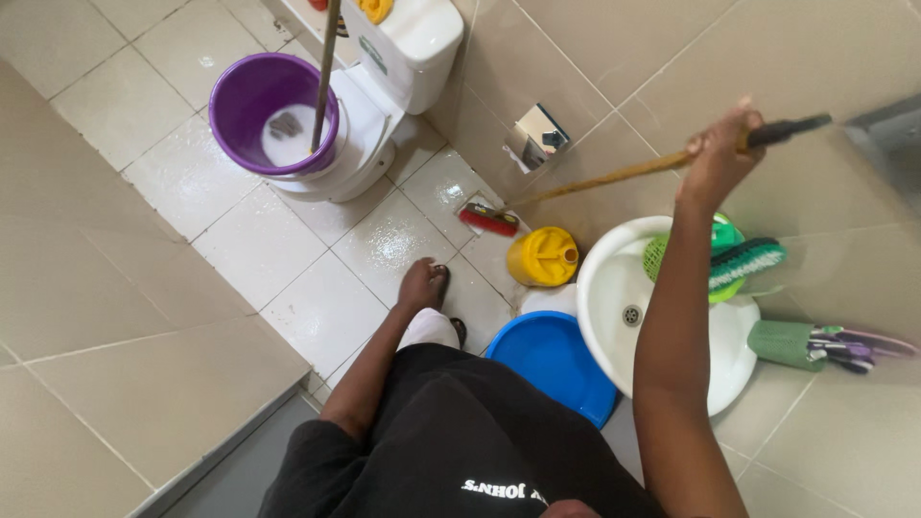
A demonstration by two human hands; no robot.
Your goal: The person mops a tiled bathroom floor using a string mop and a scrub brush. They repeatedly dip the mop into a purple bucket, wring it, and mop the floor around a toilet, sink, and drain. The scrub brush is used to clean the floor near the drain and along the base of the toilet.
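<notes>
Scrubbing appeared to be the step in hand: the long wooden-handled floor brush with red bristle head (488, 220) lay angled down to the wet tiled floor (317, 307), its head resting on a tile just beside the round yellow plastic container (543, 256). The right hand (718, 158) was wrapped tight around the shaft near its black top end, fingers pressed closed on the wood. The left hand (422, 284) hung low by the leg; its curl could not be told from this angle, and it seemed to hold nothing.

Judged from the glossy, water-streaked tiles, the floor was mid-wash; a next stroke would call for firm downward pressure and a long pull along the grout lines.

Beside the brush head sat a shallow blue plastic basin (552, 360), smooth and round, partly under the white ceramic washbasin (614, 288). On that basin's rim rested a green-and-white bristled hand brush (746, 259). Farther off, a purple plastic bucket (240, 105) held cloudy water and a thin upright pole (326, 67), just beside the white ceramic toilet (403, 58).
</notes>
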